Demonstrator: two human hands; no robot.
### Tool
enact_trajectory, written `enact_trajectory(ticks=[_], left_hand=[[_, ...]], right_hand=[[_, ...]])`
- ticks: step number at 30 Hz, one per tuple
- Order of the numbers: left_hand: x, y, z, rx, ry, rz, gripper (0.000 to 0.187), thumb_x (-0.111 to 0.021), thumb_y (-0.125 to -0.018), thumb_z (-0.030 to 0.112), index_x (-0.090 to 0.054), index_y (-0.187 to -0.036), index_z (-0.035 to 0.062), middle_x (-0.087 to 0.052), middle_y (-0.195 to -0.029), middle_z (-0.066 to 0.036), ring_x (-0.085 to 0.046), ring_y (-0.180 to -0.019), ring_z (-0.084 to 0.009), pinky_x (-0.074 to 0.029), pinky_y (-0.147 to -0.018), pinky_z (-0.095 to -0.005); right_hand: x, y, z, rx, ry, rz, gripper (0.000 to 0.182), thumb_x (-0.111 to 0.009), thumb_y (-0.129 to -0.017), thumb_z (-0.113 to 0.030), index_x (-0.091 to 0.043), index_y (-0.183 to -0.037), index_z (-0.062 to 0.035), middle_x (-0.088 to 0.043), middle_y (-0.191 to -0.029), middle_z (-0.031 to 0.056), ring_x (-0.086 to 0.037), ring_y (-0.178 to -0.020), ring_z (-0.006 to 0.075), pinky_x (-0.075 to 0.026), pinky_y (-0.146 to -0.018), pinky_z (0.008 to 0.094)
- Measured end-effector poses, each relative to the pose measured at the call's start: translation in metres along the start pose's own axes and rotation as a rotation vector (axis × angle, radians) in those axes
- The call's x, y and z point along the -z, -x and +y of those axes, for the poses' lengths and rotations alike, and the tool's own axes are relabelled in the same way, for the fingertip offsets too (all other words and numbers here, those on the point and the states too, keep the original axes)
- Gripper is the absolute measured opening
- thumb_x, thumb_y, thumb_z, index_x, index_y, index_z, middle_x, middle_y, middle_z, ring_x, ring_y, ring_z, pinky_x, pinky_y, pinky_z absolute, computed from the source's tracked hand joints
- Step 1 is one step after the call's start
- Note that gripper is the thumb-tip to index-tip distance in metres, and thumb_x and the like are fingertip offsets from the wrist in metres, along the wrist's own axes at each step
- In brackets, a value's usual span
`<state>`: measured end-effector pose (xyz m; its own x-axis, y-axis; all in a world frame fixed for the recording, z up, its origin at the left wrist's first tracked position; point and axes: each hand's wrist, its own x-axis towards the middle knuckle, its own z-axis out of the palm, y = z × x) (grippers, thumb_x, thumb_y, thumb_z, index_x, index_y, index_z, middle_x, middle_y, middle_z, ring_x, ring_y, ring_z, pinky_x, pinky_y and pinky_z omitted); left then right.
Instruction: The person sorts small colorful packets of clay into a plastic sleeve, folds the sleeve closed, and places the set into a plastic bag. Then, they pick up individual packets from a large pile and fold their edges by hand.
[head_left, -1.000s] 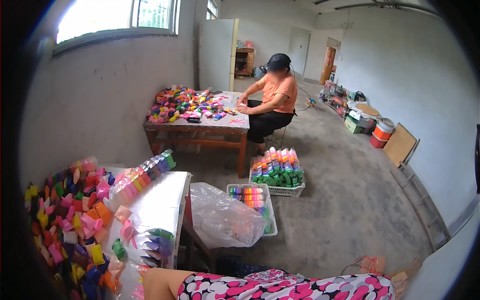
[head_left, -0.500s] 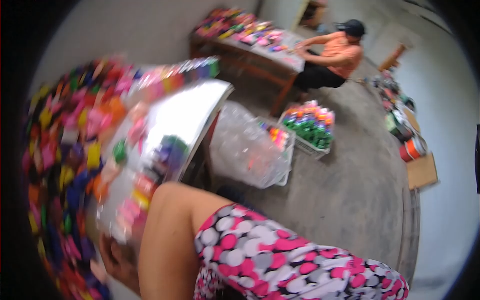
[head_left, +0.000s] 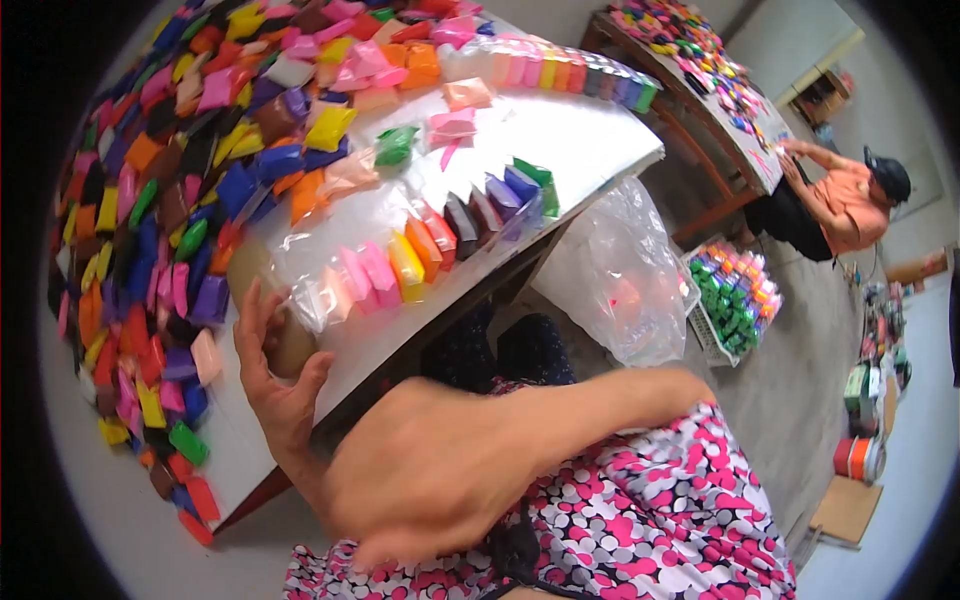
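Observation:
My left hand [head_left: 285, 385] is at the left end of a clear pack of coloured packets [head_left: 405, 265], its thumb and fingers apart. A brown, rounded object [head_left: 290, 345], perhaps a tape roll, lies just beyond its fingers; whether they touch cannot be made out. My right hand [head_left: 430, 475] is blurred, back upward, over my patterned clothing and in front of my left wrist, its fingers mostly hidden. The pack lies on the white table [head_left: 590, 150], its packets in a row from pink through yellow, orange and black to purple and green.
Loose coloured packets [head_left: 150, 240] heap across the table's left side. Another filled clear pack [head_left: 560, 70] lies at its far edge. Beyond are a clear plastic bag [head_left: 620, 270], a basket of packets [head_left: 735, 300], a second table [head_left: 690, 150] and a seated person [head_left: 840, 205].
The view has swung left, so the table shows more fully. My right forearm has moved back from the table toward my lap, and my left hand now shows clearly.

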<state>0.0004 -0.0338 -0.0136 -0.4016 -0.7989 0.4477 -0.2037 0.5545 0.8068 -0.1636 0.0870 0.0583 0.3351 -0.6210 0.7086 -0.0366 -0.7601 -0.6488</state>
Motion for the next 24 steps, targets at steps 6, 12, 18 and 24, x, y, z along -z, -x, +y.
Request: enact_trajectory(ticks=[6, 12, 18, 24], left_hand=[[0.003, -0.007, 0.015, -0.126, -0.524, -0.106, 0.091, -0.088, -0.056, 0.026, -0.048, -0.136, 0.0078, -0.047, -0.143, -0.01, -0.041, -0.131, -0.0302, -0.026, -0.11, -0.0423], [-0.001, -0.01, 0.021, -0.107, -0.595, -0.141, 0.104, -0.088, -0.056, 0.029, -0.038, -0.143, 0.0062, -0.046, -0.144, -0.012, -0.04, -0.134, -0.0283, -0.021, -0.113, -0.0451], [-0.017, -0.012, 0.032, -0.076, -0.453, -0.1, 0.124, -0.09, -0.053, 0.022, -0.017, -0.152, 0.0045, -0.041, -0.146, -0.016, -0.037, -0.137, -0.0303, -0.019, -0.116, -0.0481], [-0.032, -0.017, 0.035, -0.004, -0.333, -0.041, 0.127, -0.09, -0.055, 0.017, -0.011, -0.153, 0.0051, -0.041, -0.144, -0.021, -0.04, -0.133, -0.0349, -0.028, -0.112, -0.0458]], right_hand=[[0.07, 0.062, 0.002, -0.099, 0.766, 0.238, 0.023, -0.081, -0.068, -0.01, -0.061, -0.078, -0.0051, -0.058, -0.075, 0.0074, -0.058, -0.061, 0.0241, -0.047, -0.053, 0.0334], [0.13, 0.104, 0.023, -0.204, 1.135, 0.378, 0.075, -0.089, -0.063, -0.021, -0.05, -0.125, -0.0064, -0.055, -0.122, 0.0152, -0.056, -0.108, 0.0303, -0.048, -0.087, 0.0419], [0.167, 0.122, 0.066, -0.519, 0.828, 0.438, 0.13, -0.096, -0.046, -0.029, -0.022, -0.152, -0.0116, -0.036, -0.149, 0.016, -0.041, -0.135, 0.0321, -0.038, -0.109, 0.045], [0.17, 0.113, 0.08, -0.582, 0.48, 0.414, 0.139, -0.097, -0.04, -0.027, -0.017, -0.154, -0.0155, -0.039, -0.148, 0.0182, -0.038, -0.138, 0.032, -0.03, -0.117, 0.0476]])
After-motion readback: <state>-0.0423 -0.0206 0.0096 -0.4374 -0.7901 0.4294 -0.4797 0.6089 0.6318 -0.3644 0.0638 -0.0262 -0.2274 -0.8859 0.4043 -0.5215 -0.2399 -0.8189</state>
